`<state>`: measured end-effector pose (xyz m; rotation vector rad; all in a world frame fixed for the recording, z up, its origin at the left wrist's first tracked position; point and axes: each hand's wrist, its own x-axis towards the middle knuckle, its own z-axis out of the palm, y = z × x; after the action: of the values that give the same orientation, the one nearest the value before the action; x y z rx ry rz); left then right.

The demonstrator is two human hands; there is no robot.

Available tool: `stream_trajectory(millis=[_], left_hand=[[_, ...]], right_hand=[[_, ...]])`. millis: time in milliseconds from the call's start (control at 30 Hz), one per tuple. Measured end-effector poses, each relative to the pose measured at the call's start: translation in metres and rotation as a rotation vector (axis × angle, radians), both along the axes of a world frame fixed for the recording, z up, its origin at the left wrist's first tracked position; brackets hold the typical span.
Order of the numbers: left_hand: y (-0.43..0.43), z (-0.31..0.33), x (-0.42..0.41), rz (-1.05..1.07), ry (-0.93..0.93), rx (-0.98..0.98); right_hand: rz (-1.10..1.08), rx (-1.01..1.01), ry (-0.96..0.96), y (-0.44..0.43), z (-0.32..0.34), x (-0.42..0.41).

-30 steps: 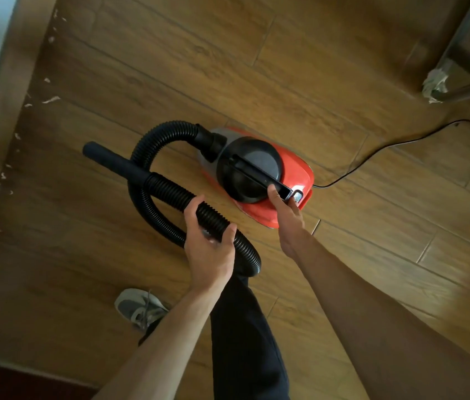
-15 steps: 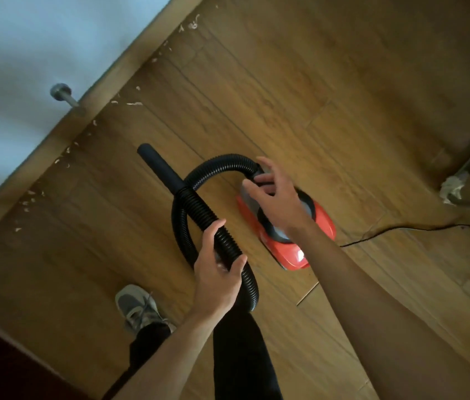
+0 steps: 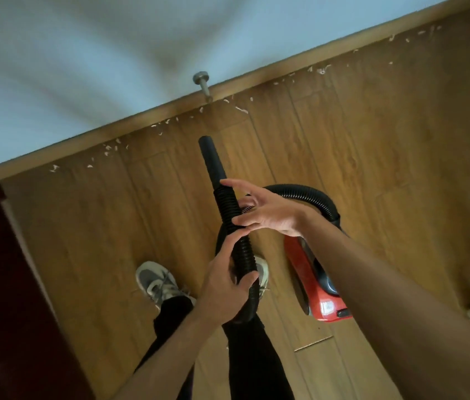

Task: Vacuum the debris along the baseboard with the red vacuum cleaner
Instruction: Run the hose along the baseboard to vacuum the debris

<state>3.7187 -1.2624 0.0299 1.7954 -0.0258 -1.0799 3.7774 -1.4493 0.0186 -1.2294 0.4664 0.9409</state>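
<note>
Your left hand (image 3: pixel 225 284) is wrapped round the ribbed hose (image 3: pixel 225 203). Your right hand (image 3: pixel 268 212) is open, fingers spread, just touching it higher up. The red vacuum cleaner (image 3: pixel 311 281) sits on the floor under your right arm. That hose looks light but floppy, so grip near the stiff nozzle (image 3: pixel 210 160) to steer.

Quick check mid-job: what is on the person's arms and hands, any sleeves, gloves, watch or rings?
Nothing that shows. Both forearms are bare as far as the head view reaches, with no sleeve in frame. The left hand and right hand wear no gloves, and no watch, band or ring is visible. Lower down are dark trousers and grey laced trainers.
</note>
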Motion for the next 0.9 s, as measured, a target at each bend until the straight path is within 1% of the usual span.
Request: stream_trajectory(millis=[200, 400, 467, 567, 633, 767, 900], left_hand=[[0.043, -0.002, 0.015, 0.126, 0.047, -0.046], [0.092, -0.008, 0.030, 0.246, 0.064, -0.095], [0.108, -0.013, 0.034, 0.317, 0.122, -0.152], [0.132, -0.017, 0.040, 0.435, 0.257, -0.273], [0.148, -0.019, 0.045, 0.481, 0.303, -0.316], [0.179, -0.023, 0.052, 0.530, 0.311, -0.330], [0.213, -0.030, 0.059, 0.588, 0.227, -0.253]], right_hand=[[0.062, 0.000, 0.060, 0.045, -0.007, 0.037], [0.119, -0.069, 0.063, 0.101, -0.018, 0.066], [0.110, -0.091, 0.058, 0.118, -0.021, 0.072], [0.117, -0.131, 0.046, 0.149, -0.027, 0.082], [0.144, -0.153, 0.046, 0.169, -0.030, 0.090], [0.253, -0.167, 0.077, 0.206, -0.034, 0.111], [0.354, -0.201, 0.075, 0.246, -0.040, 0.135]])
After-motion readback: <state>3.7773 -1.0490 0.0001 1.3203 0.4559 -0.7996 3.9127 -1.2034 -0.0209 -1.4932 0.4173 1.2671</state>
